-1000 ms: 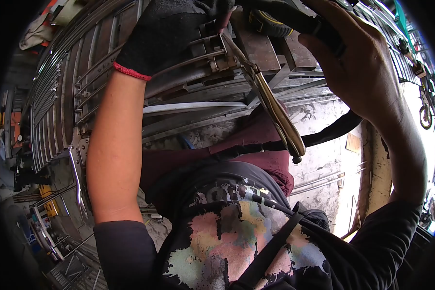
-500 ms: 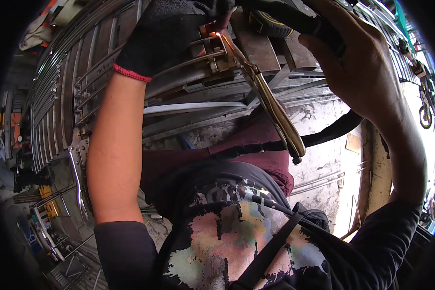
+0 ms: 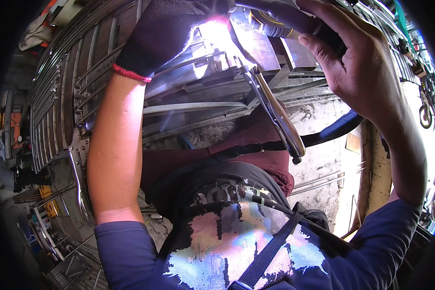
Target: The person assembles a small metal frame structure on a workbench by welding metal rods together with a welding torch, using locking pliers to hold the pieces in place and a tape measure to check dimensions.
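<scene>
My right hand (image 3: 360,67), bare, is closed round the black handle of a welding torch (image 3: 287,13) at the top right. The torch reaches left to a bright white arc, whose glare hides the joint and the torch tip. My left hand (image 3: 164,36), in a black glove with a red cuff, is closed at the torch's front end, right beside the arc; its fingertips are partly cut off by the frame's top. Locking pliers (image 3: 275,108) are clamped near the arc, their handles slanting down toward my lap. A black cable (image 3: 338,126) crosses below my right wrist.
Steel bars and flat pieces (image 3: 63,92) make up the work surface. A second pair of locking pliers (image 3: 77,169) hangs at its left edge. A yellow-and-black tool (image 3: 270,24) lies behind the arc. Metal rods (image 3: 319,183) lie on the floor at right.
The small orange glow at the joint has become a bright white arc, lighting the glove, forearm and shirt. Both hands and the clamped pliers have stayed nearly in place.
</scene>
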{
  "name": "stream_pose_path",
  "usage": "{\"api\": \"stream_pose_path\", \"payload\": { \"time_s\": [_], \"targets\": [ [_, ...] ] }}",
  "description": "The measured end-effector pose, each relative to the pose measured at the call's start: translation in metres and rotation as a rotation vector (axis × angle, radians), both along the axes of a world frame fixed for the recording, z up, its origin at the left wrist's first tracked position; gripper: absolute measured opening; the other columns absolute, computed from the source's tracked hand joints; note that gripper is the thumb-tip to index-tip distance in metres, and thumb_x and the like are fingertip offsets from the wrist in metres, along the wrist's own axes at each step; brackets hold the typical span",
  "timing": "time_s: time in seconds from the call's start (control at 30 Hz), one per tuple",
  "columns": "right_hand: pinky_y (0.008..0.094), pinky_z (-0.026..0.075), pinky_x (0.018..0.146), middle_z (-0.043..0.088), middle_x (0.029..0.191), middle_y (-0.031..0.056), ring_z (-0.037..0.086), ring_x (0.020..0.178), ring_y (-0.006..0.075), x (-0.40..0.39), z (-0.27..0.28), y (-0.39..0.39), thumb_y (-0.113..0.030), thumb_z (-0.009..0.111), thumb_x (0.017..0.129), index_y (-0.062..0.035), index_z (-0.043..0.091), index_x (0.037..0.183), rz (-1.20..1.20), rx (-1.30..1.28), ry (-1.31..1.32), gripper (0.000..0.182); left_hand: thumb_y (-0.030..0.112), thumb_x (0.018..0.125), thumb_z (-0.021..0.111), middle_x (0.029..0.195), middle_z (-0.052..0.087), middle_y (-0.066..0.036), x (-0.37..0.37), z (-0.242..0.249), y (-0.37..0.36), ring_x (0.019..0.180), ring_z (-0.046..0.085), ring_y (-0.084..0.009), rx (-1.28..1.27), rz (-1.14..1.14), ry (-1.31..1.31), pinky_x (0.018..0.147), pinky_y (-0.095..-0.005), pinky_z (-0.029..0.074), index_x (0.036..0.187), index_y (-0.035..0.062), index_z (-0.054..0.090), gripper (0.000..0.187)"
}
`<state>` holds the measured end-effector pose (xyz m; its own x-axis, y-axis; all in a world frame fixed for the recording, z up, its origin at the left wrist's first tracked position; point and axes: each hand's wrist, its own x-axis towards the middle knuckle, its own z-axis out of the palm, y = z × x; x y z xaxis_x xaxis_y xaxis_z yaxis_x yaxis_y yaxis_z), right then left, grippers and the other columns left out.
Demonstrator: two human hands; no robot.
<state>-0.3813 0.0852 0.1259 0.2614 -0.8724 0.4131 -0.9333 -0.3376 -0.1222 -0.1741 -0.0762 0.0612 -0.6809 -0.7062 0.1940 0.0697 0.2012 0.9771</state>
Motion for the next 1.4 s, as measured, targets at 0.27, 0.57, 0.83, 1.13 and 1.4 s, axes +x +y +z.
{"api": "stream_pose_path", "payload": {
  "time_s": [0.27, 0.57, 0.83, 1.13, 1.4],
  "targets": [
    [0.0398, 0.06, 0.069, 0.072, 0.094, 0.0206, 0.076, 0.078, 0.0331, -0.003, 0.003, 0.002, -0.006, 0.076, 0.088, 0.0076, 0.058, 0.132, -0.048, 0.044, 0.015, 0.05, 0.002, 0.103, 0.063, 0.093, 0.072, -0.003, -0.002, -0.016, -0.017, 0.078, 0.064, -0.0086, 0.063, -0.083, 0.058, 0.071, -0.0231, 0.053, 0.123, -0.004, 0.071, 0.022],
    [0.0398, 0.06, 0.069, 0.072, 0.094, 0.0192, 0.076, 0.076, 0.0313, -0.01, -0.007, -0.004, -0.007, 0.076, 0.088, 0.0069, 0.06, 0.132, -0.092, 0.046, 0.003, 0.048, 0.003, 0.104, 0.063, 0.094, 0.073, -0.004, 0.0, -0.017, -0.017, 0.079, 0.065, -0.009, 0.139, -0.097, 0.095, 0.071, -0.0235, 0.054, 0.124, -0.0034, 0.071, 0.023],
    [0.0406, 0.061, 0.071, 0.073, 0.097, 0.0199, 0.076, 0.08, 0.032, 0.015, 0.002, 0.003, -0.007, 0.076, 0.089, 0.0067, 0.059, 0.133, -0.127, 0.001, 0.079, 0.048, 0.01, 0.102, 0.07, 0.097, 0.073, -0.004, 0.002, 0.0, -0.001, 0.085, 0.066, -0.0095, 0.056, -0.027, 0.001, 0.076, -0.0246, 0.054, 0.124, -0.003, 0.071, 0.025],
    [0.0397, 0.06, 0.069, 0.072, 0.095, 0.0203, 0.076, 0.077, 0.0315, 0.014, 0.011, 0.005, -0.006, 0.075, 0.088, 0.0067, 0.056, 0.136, -0.175, 0.103, 0.02, 0.053, 0.002, 0.102, 0.065, 0.091, 0.073, -0.004, -0.002, -0.014, -0.014, 0.077, 0.065, -0.0092, 0.063, -0.047, 0.057, 0.07, -0.0239, 0.053, 0.12, -0.0032, 0.072, 0.02],
    [0.0401, 0.061, 0.069, 0.072, 0.097, 0.0204, 0.076, 0.078, 0.0324, -0.022, -0.005, 0.0, -0.007, 0.076, 0.089, 0.0066, 0.057, 0.135, 0.047, -0.003, 0.111, 0.052, 0.003, 0.102, 0.065, 0.094, 0.074, -0.004, 0.0, -0.008, -0.004, 0.082, 0.066, -0.0098, 0.076, -0.007, 0.038, 0.073, -0.0245, 0.054, 0.122, -0.0026, 0.071, 0.022]
  ]
}}
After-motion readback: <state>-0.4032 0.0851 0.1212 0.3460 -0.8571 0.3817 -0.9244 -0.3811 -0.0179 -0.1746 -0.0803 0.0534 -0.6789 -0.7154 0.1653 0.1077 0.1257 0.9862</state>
